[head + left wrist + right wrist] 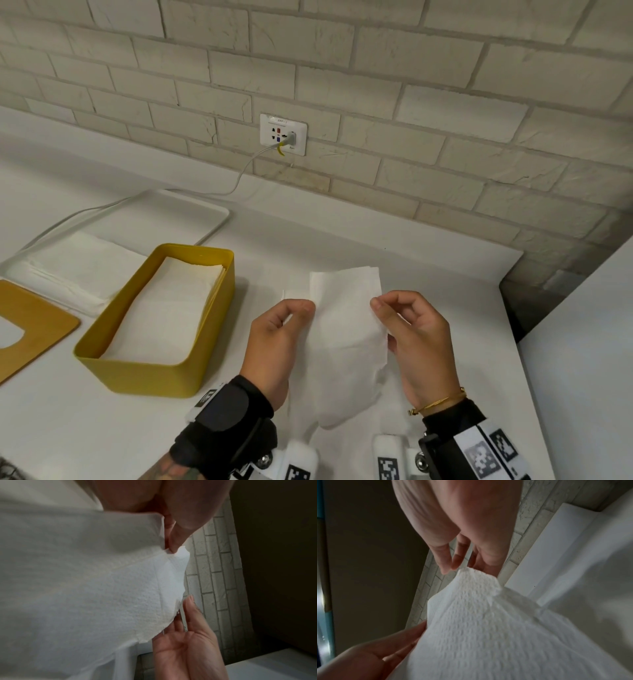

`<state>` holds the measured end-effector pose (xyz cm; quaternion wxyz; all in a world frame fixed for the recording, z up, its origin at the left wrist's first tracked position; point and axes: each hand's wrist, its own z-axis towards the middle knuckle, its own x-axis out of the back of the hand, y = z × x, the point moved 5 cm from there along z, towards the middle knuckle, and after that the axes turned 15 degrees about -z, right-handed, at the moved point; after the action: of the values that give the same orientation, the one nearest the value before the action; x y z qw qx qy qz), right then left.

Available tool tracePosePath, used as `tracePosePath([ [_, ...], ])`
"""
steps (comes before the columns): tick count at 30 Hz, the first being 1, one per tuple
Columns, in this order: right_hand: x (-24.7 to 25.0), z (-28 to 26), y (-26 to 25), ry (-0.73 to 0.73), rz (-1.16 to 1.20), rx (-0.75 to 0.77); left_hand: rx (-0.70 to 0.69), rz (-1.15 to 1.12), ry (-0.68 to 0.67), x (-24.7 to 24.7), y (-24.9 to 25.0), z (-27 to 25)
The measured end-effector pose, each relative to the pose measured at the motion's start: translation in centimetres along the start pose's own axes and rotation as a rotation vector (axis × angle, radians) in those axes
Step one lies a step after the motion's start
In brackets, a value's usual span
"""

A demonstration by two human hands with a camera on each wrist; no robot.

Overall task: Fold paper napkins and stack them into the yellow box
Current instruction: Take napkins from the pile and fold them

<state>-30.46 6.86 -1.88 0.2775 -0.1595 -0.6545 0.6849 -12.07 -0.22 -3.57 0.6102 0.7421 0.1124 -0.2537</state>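
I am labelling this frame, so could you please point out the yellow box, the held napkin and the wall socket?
yellow box (156,378): head view, near outer wall.
held napkin (346,329): head view, middle of sheet.
wall socket (270,120): head view, white plate's upper part.

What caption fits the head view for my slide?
Both hands pinch a white napkin beside the part-filled yellow box.

White countertop (342,240) against a brick wall. On it: an open yellow box (157,373), a white tray (205,212), a tan lid (34,318), a white cable (85,212).
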Motion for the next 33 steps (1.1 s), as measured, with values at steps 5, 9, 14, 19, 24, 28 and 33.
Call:
tracePosePath([
  [5, -0.3, 0.5, -0.5, -0.068, 0.119, -0.098, -0.010, -0.013, -0.041, -0.2, 0.1, -0.2],
  [9, -0.7, 0.3, -1.1, -0.129, 0.078, -0.051, -0.027, -0.043, -0.076, -0.5, 0.8, -0.3],
  [14, -1.1, -0.3, -1.1, -0.149, 0.002, -0.010, -0.050, -0.023, -0.070, -0.6, 1.2, -0.2],
  [19, -1.0, -0.4, -1.4, -0.257, -0.030, -0.043, -0.100, 0.073, -0.117, -0.3, 1.6, -0.2],
  [24, 0.7, -1.0, -2.7, -0.340, -0.086, -0.001, -0.132, 0.028, -0.171, 0.3, 1.8, 0.1],
  [28, 0.5, -1.4, -4.4, -0.444, 0.106, -0.006, 0.064, -0.195, -0.142, 0.4, 1.1, 0.4],
  [33, -1.8, -0.7, -4.1, -0.374, 0.060, -0.007, 0.160, -0.195, -0.200, -1.3, 1.4, -0.9],
])
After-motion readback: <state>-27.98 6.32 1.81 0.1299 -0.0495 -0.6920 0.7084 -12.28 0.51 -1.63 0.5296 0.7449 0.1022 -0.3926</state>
